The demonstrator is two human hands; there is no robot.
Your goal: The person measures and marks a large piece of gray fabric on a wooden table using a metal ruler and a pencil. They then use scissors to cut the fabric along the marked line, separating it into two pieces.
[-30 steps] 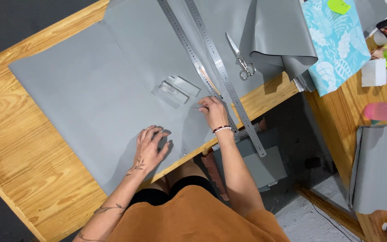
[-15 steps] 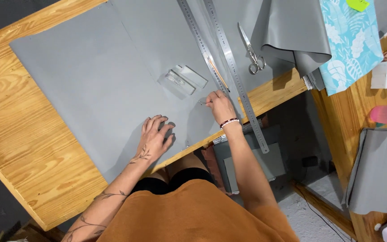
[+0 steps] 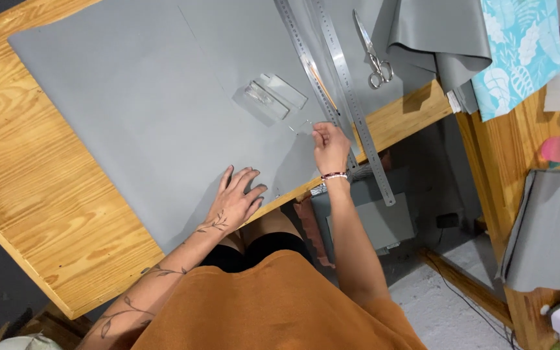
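A large grey fabric sheet (image 3: 150, 97) covers the wooden table (image 3: 40, 214). My left hand (image 3: 236, 199) lies flat on the sheet near its front edge, fingers spread. My right hand (image 3: 330, 146) hovers at the sheet's right part beside two long metal rulers (image 3: 351, 110), with thumb and fingers pinched on a small thin pin (image 3: 299, 128). A clear plastic box with its lid (image 3: 269, 98) lies just up and left of that hand.
A pencil (image 3: 322, 83) lies between the rulers. Scissors (image 3: 372, 52) rest further back, next to folded grey fabric (image 3: 442, 39) and a blue leaf-print cloth (image 3: 520, 45). A second table at the right holds a grey folder (image 3: 546, 227) and small items.
The view has drifted a little. My right hand stays pinched by the rulers, shifted slightly. My left hand stays flat on the sheet.
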